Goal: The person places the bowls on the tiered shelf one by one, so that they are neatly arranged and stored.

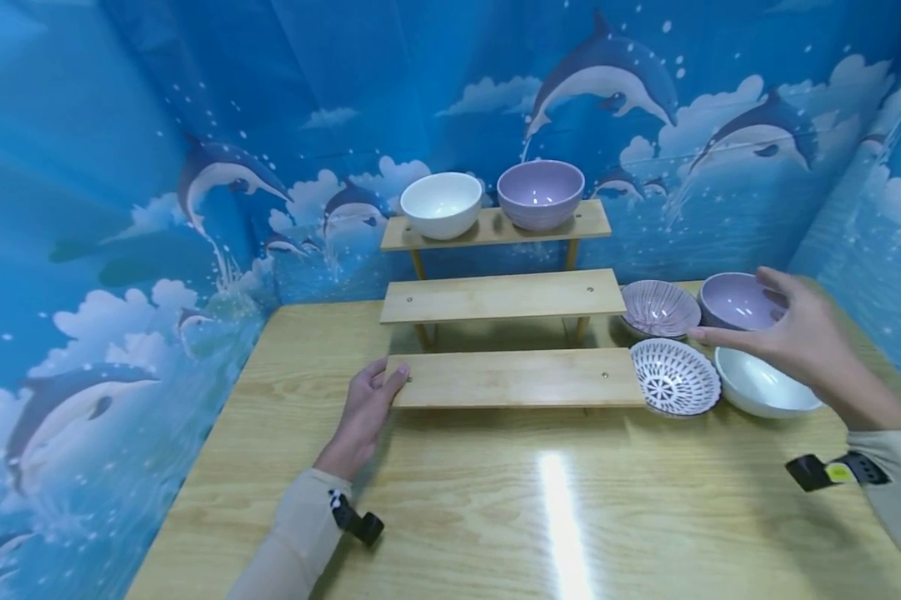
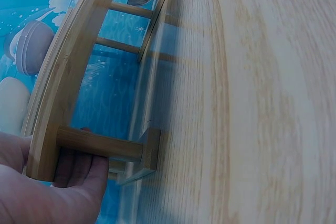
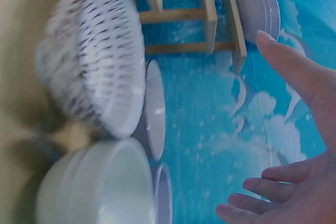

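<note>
A three-tier wooden stand [image 1: 518, 379] is on the table, its lowest board pinched at the left end by my left hand [image 1: 363, 408]. In the left wrist view, the fingers [image 2: 84, 171] curl under the board beside a round leg. My right hand [image 1: 803, 342] hovers over the bowls at the right, thumb and fingers spread wide with nothing between them. Below it are a purple bowl [image 1: 731, 304] and a white bowl [image 1: 765, 387]. Left of these sit a purple-streaked bowl [image 1: 656, 308] and a black-and-white patterned bowl [image 1: 675, 379], close to the stand's right end.
On the top tier stand a white bowl [image 1: 438, 208] at left and a lavender bowl [image 1: 540, 196] at right. A blue dolphin-print curtain [image 1: 420, 75] hangs behind and along both sides. The wooden tabletop [image 1: 465, 517] extends toward me, with a bright reflection on it.
</note>
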`<state>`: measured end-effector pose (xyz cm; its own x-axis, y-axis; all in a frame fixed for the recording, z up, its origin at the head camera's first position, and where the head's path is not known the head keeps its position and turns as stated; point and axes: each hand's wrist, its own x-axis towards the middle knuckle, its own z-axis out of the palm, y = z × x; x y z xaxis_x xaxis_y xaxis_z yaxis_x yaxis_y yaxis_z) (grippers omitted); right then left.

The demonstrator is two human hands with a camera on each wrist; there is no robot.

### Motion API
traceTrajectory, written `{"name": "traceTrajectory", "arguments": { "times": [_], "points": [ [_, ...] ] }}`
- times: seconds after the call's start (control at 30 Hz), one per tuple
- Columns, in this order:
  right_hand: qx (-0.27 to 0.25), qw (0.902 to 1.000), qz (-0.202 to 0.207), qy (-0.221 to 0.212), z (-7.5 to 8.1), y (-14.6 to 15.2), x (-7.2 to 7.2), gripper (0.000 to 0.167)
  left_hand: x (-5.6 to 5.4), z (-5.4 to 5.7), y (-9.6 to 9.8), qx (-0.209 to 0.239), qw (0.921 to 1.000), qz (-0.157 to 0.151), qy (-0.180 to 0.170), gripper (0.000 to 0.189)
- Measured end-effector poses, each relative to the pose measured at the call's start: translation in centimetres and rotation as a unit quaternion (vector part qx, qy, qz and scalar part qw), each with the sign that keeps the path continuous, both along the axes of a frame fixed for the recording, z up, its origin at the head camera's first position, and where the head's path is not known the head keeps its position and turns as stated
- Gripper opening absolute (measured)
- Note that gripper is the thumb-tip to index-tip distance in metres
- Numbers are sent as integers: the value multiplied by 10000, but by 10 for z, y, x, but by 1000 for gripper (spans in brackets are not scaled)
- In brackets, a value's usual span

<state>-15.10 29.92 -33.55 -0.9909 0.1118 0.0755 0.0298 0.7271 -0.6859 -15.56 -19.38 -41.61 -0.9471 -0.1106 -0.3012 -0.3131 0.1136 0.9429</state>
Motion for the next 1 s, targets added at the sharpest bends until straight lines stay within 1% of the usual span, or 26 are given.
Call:
{"name": "traceTrajectory", "arguments": {
  "times": [0.1, 0.2, 0.27, 0.37, 0.47, 0.6, 0.77, 0.83, 1.0],
  "points": [
    [30, 9999, -97, 101, -10, 11, 10, 118, 0, 0, 0, -5, 10000, -3, 8, 81],
    [12, 9999, -154, 76, -19, 22, 18, 115, 1, -1, 1, -11, 10000, -8, 12, 82],
    [132, 9997, -180, -13, -25, 29, 24, 115, 1, -1, 1, -18, 10000, -2, -4, 82],
    [408, 9986, -249, -231, -33, 38, 32, 120, 3, 0, 2, -37, 10000, -17, -11, 82],
    [537, 9978, -244, -313, -42, 46, 36, 123, 4, 0, 1, -41, 10000, -43, 2, 82],
    [539, 9978, -260, -279, -53, 53, 39, 127, 4, 1, 1, 16, 10000, -53, 26, 81],
    [374, 9984, -260, -322, -67, 59, 39, 128, 3, 2, 1, 37, 10000, -23, 10, 79],
    [291, 9986, -276, -351, -72, 60, 39, 127, 3, 1, 1, 22, 10000, -18, 8, 78],
    [92, 9988, -360, -321, -80, 58, 38, 121, 1, 0, 0, 98, 9998, -91, 155, 73]
  ]
}}
